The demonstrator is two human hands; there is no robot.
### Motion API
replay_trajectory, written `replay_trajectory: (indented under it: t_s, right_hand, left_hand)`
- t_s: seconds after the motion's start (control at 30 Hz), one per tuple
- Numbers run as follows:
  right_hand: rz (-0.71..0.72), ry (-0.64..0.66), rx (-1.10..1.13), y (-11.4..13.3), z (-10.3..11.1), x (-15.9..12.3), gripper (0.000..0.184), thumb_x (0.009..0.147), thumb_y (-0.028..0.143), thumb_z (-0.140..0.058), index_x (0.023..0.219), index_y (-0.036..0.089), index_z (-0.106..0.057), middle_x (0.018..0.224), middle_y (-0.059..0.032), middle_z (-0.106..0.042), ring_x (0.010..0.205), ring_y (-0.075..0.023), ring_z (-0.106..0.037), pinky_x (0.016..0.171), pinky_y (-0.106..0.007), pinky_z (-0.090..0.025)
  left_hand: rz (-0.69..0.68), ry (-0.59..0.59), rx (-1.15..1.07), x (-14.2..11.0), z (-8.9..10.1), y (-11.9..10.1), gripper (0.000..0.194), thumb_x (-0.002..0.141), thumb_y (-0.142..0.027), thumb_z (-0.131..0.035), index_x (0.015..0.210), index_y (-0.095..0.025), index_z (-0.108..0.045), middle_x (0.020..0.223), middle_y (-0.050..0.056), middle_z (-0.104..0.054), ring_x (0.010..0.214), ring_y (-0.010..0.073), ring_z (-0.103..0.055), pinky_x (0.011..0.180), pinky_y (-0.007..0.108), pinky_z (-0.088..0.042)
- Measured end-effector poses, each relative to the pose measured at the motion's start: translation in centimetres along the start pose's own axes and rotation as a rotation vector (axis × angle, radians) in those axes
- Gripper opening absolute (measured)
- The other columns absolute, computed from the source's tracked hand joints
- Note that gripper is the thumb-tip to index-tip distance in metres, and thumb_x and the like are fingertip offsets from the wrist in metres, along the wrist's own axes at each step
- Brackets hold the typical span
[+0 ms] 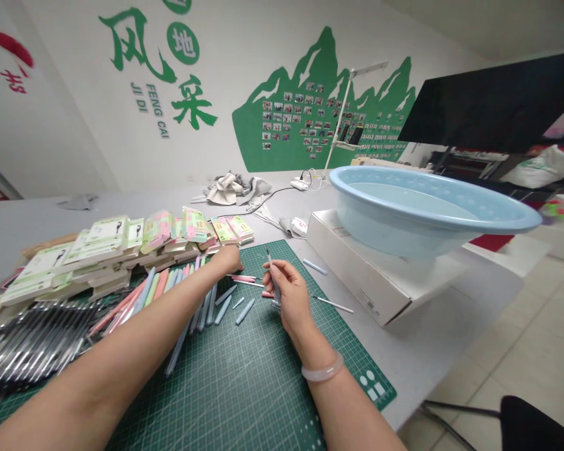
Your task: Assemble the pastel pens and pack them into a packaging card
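My right hand (pixel 289 293) is closed around a slim grey-blue pen (pixel 276 287), held upright with its dark tip above the fingers. My left hand (pixel 229 258) is stretched across to the far side of the green cutting mat (pixel 244 376), near the small boxes and loose pen parts. Its fingers curl away from me and are mostly hidden. Between the hands lie short blue pen pieces (pixel 245 311), thin white refills (pixel 249 284) and pink pieces. Beneath my left forearm, pastel pens (pixel 157 285) lie in a row, partly covered.
Many dark, clear-barrelled pens (pixel 32 344) lie at the left, with stacked flat boxes (pixel 98 241) behind. At the right, a large blue basin (pixel 432 213) stands on a white carton (pixel 352 269). Crumpled cloth (pixel 237 188) and a cable (pixel 258 205) lie farther back. A single refill (pixel 333 305) rests right of my hand.
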State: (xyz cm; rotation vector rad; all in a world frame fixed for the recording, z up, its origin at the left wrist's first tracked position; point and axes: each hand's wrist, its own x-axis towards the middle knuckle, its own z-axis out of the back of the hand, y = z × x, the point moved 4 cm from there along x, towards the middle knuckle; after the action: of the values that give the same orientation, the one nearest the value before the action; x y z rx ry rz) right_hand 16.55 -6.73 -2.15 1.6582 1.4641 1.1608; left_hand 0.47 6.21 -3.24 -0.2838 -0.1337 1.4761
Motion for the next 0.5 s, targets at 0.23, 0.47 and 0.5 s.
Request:
replay_trajectory:
  t_s: [0.23, 0.47, 0.5]
  right_hand:
    - [0.003, 0.02, -0.02, -0.2, -0.1, 0.0, 0.018, 0.083, 0.035, -0.058, 0.089, 0.018, -0.062, 0.065, 0.0012, -0.058, 0.052, -0.0086, -0.049, 0.05, -0.02, -0.04]
    - [0.032, 0.037, -0.029, -0.5, -0.3, -0.2, 0.017, 0.083, 0.034, -0.058, 0.087, 0.018, -0.062, 0.064, 0.0007, -0.059, 0.051, -0.0087, -0.048, 0.051, -0.021, -0.039]
    - [0.036, 0.037, -0.027, -0.5, -0.3, -0.2, 0.018, 0.083, 0.034, -0.057, 0.087, 0.018, -0.062, 0.064, 0.0007, -0.059, 0.051, -0.0087, -0.048, 0.051, -0.021, -0.038]
  left_hand:
    - [-0.133, -0.081, -0.471, -3.5, 3.6, -2.5, 0.033, 0.079, -0.042, -0.049, 0.082, -0.013, -0.065, 0.076, 0.008, -0.067, 0.069, 0.0159, -0.062, 0.062, 0.025, -0.048]
    - [-0.376, -0.054, -1.4, -8.2, 6.6, -5.2, 0.029, 0.071, -0.038, -0.069, 0.087, -0.015, -0.063, 0.081, 0.003, -0.061, 0.07, 0.0115, -0.059, 0.056, 0.02, -0.047]
    - [-0.375, -0.049, -1.409, -8.5, 6.7, -5.4, 0.027, 0.071, -0.037, -0.069, 0.085, -0.015, -0.063, 0.08, 0.003, -0.061, 0.07, 0.0113, -0.058, 0.056, 0.02, -0.046]
